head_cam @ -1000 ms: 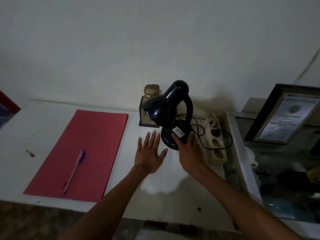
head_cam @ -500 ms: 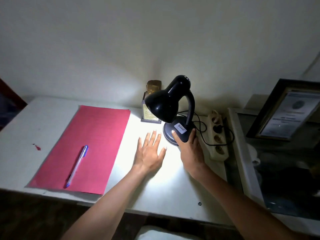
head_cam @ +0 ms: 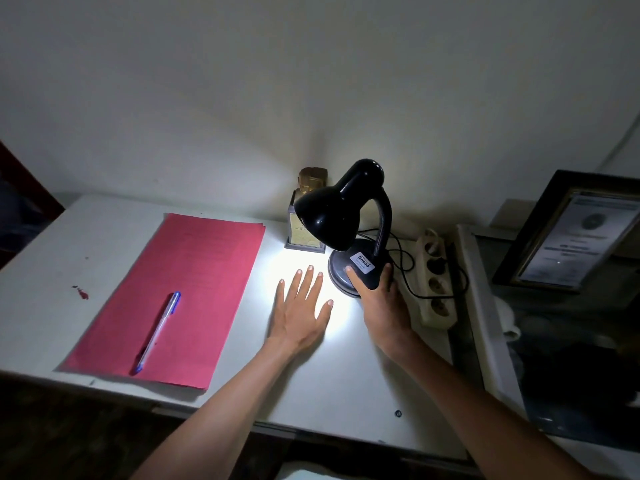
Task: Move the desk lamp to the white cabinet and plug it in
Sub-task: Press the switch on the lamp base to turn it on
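Head view: desk lamp [head_cam: 341, 216] still lit.

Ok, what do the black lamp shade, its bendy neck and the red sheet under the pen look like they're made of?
Lamp shade: glossy black, painted metal or hard plastic; sharp highlights, can't tell which.
Neck: ribbed flexible tube, likely metal gooseneck, dark finish.
Red sheet: matte paper or thin card; stacked edges show at its far corner.

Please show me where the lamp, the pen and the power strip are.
lamp [head_cam: 327, 216], head view, on its black shade.
pen [head_cam: 157, 332], head view, on the middle of its clear barrel.
power strip [head_cam: 437, 287], head view, on its white body between sockets.
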`<state>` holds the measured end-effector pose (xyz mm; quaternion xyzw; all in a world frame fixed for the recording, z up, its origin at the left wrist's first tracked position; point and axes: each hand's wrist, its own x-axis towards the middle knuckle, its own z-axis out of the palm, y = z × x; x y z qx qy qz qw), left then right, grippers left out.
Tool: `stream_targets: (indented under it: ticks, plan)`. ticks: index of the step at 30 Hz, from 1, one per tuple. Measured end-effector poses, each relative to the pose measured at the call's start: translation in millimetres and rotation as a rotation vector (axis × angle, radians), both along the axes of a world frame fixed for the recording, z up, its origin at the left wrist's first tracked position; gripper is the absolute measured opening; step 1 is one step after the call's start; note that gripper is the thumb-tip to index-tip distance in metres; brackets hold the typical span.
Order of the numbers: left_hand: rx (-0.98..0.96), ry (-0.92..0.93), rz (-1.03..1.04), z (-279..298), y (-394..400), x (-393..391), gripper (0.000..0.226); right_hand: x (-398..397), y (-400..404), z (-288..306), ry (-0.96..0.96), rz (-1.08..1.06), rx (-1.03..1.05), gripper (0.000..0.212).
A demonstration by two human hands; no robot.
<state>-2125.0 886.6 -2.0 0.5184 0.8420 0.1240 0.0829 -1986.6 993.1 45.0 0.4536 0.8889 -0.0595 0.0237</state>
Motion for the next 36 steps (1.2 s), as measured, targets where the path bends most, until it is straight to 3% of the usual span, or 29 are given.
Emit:
stream_targets:
  ticks: [16, 23, 29, 36]
  plan:
    - [-0.054, 0.003, -0.050, 0, -1, -3, 0.068, 6, -1, 1, 0.073, 0.025, -0.029, 0.079]
    - [-0.064, 0.004, -0.101, -1, -11, -7, 0.068, 4, 0, 4, -0.022, -0.017, -0.022, 0.079]
    - [-0.078, -0.040, -0.133, 1, -26, -13, 0.066, 4, -2, 4, -0.092, -0.024, -0.080, 0.093]
    - [0.024, -0.214, -0.114, 13, -41, -16, 0.070, 36, -25, 15, 0.137, -0.033, -0.231, 0.092]
